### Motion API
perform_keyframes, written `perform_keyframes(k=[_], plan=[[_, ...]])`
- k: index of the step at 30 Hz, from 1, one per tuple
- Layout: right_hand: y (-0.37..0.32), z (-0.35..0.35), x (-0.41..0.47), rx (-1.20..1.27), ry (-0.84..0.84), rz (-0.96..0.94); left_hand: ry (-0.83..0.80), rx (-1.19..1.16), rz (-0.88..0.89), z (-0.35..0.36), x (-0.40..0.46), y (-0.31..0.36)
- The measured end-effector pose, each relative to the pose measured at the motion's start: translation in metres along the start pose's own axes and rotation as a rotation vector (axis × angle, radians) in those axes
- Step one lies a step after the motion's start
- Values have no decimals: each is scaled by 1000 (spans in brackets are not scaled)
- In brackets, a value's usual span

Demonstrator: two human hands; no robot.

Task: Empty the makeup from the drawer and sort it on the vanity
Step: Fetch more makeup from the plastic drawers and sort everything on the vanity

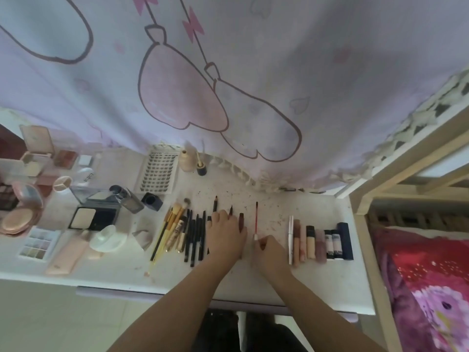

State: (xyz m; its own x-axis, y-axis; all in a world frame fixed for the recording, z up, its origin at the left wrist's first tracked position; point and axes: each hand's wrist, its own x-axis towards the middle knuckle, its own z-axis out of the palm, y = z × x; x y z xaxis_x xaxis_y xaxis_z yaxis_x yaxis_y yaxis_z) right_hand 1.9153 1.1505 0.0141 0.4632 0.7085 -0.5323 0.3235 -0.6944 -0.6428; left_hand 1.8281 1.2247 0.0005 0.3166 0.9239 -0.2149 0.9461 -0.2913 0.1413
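Two risks noted mid-vanity (253,280). My left hand (225,235) lies flat on loose pencils (232,212); they may roll. My right hand (269,250) pinches a red liner (256,219); swinging it could scatter the lipstick row (322,242).

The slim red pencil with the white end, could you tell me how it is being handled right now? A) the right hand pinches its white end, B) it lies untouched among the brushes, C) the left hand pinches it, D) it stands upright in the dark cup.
A: the right hand pinches the white near end of the slim red pencil, which lies on the white vanity top, while the left hand rests flat on other pencils.
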Motion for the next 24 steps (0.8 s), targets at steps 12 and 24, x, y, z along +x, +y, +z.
perform_keyframes(k=[12,24], plan=[[-9,24,10,-376,-9,-133,-10,29,56,8,3,-18],[-8,-71,54,-555,201,-243,73,-88,266,-2,0,26]])
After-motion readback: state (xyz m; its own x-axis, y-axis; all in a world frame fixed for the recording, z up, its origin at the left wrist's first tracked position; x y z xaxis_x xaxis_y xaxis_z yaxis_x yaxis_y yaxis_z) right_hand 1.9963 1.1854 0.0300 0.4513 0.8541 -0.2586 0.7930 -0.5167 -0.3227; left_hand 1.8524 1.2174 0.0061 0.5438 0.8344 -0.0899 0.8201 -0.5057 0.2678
